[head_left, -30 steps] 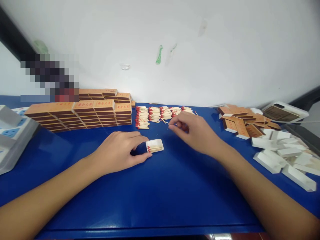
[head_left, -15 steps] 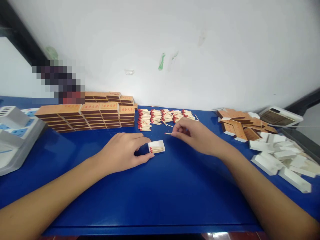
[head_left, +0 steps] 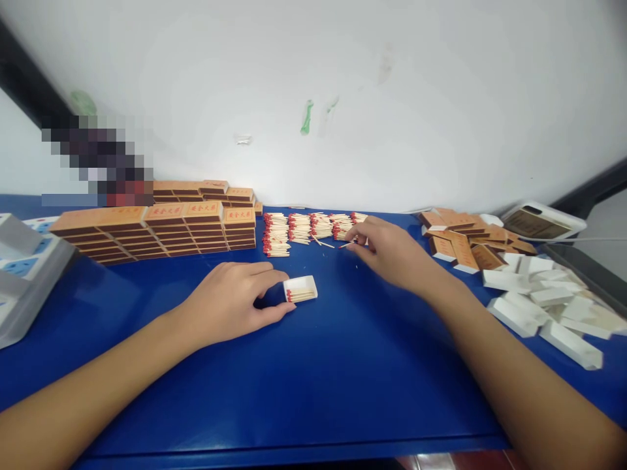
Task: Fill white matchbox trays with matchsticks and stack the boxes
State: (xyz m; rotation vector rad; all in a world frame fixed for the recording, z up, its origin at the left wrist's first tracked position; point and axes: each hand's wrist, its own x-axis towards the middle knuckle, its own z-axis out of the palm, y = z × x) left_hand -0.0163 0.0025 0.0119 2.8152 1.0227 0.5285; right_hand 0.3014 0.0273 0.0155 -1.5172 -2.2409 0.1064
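My left hand [head_left: 240, 297] grips the near-left end of a small white matchbox tray [head_left: 307, 283] between thumb and forefinger. The tray lies open side up on the blue table, with several red-tipped matches [head_left: 300, 296] along its near side. Beyond it, my right hand [head_left: 386, 251] is at the front of the rightmost match piles, fingertips pinched on a match [head_left: 343, 246] whose red head points left. Part of those piles is hidden by the hand. Matches lie in several heaps [head_left: 277, 234] in a row near the wall, and a few stray ones lie in front.
Closed matchboxes [head_left: 186, 225] stand stacked at the back left, beside a grey-white bin [head_left: 44, 281] at the left edge. To the right are loose orange matchbox sleeves [head_left: 455, 241], a pile of white trays [head_left: 533, 300] and a white device [head_left: 543, 220] with a cable.
My right hand has drawn back from near the tray toward the match piles, its fingers still pinched. My left hand keeps its hold on the tray. The view has shifted slightly.
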